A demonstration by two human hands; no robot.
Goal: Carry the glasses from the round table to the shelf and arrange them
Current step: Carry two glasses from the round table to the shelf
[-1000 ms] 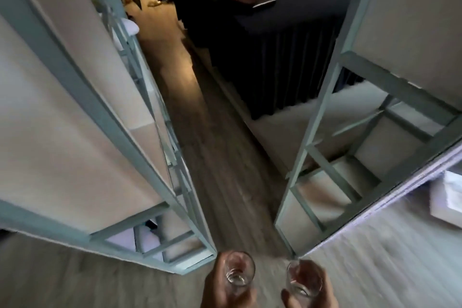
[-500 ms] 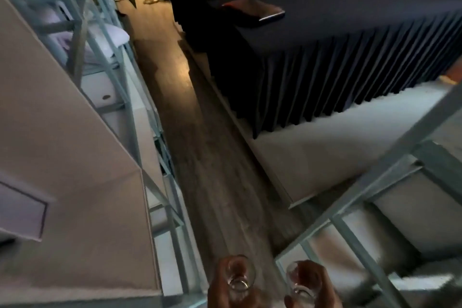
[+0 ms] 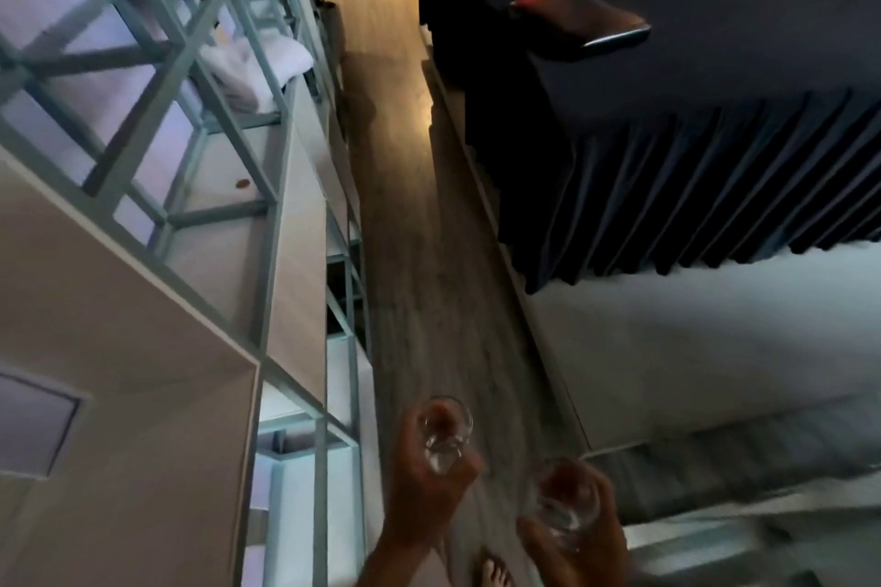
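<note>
1. Two glasses are in the air, one per hand. The left hand (image 3: 422,481) is wrapped tight around the left glass (image 3: 444,436), fingers closed round its lower wall, rim up and clear of the grip.
2. The right hand (image 3: 579,548) is clamped on the right glass (image 3: 565,503) the same way, cupping it low from below and behind.
3. Handling call: small clear tumblers, light, rigid, smooth-walled and likely slick, and they would break if dropped on that floor. A hold on the lower wall near the thick base looks like the sound one, away from the thin rim.
4. The two glasses sit near each other but apart, so no clinking right now.
5. Left of the left hand runs the shelf (image 3: 267,186): pale green metal frame, cross-braced, with flat matte boards.
6. Below both hands is wood-grain floor (image 3: 419,291); ahead of the right hand hangs a dark pleated table skirt (image 3: 691,186).
</note>
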